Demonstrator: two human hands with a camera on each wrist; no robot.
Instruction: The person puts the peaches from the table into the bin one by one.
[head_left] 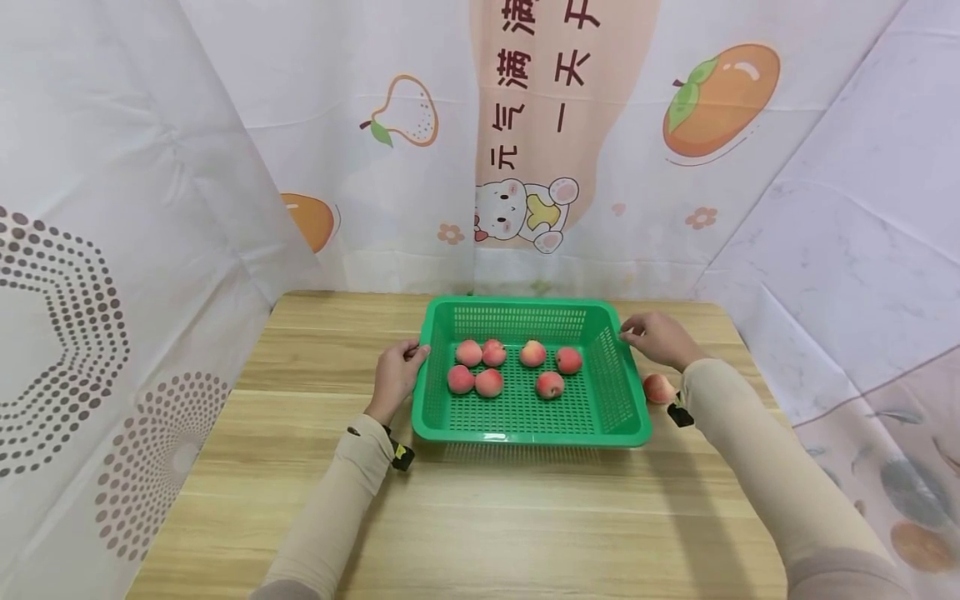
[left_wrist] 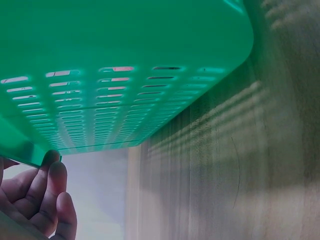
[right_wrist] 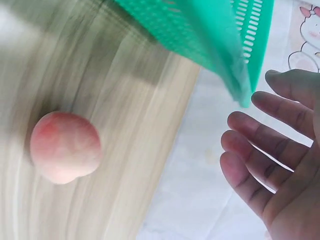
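A green plastic basket (head_left: 525, 440) with slotted walls holds several red-yellow peaches (head_left: 489, 383) on its mesh floor. At its left rim my left hand (head_left: 396, 377) grips the edge, fingers curled up beneath it; the left wrist view shows those fingertips (left_wrist: 52, 159) under the rim. My right hand (head_left: 660, 337) is beside the right rim. In the right wrist view its fingers are spread and loosely bent, with a gap between thumb and index finger near the basket corner, holding nothing. One peach (head_left: 659, 388) lies on the table outside the basket, below the right wrist.
Under the basket is a light wood-grain table (head_left: 480, 517). White printed curtains (head_left: 420, 192) rise behind the table's far edge and along both sides. A small black wrist camera (head_left: 681, 413) sits near the loose peach.
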